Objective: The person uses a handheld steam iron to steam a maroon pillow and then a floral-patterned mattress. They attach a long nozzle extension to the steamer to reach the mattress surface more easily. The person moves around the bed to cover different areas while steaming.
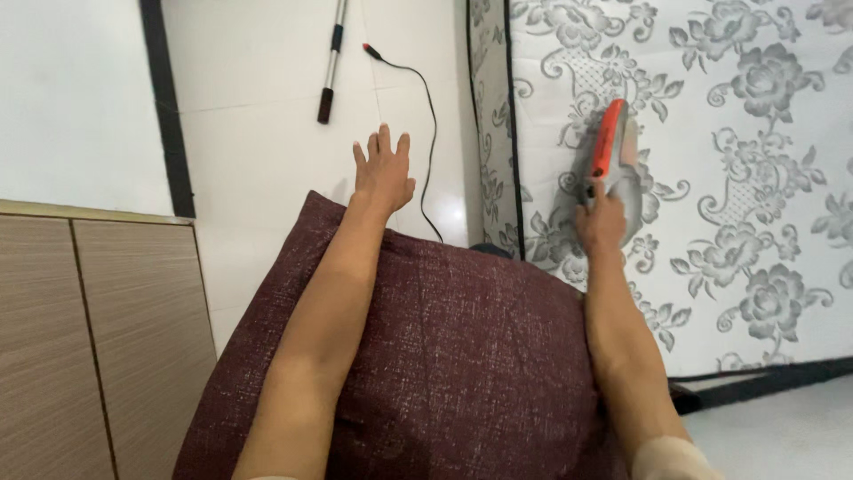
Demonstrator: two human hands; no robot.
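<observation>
My right hand (601,218) grips the rear handle of a grey and orange handheld vacuum (617,156), which rests flat on a white mattress (737,178) with a grey flower pattern. My left hand (383,170) stretches forward over the white tiled floor, palm down, fingers spread, holding nothing. Both forearms reach over a dark maroon cushion (462,356) that fills the lower middle of the view.
A thin black cable (431,133) runs across the floor tiles beside the mattress edge. A metal pole with a dark tip (331,62) lies on the floor at the top. A wooden cabinet (89,338) stands at the left.
</observation>
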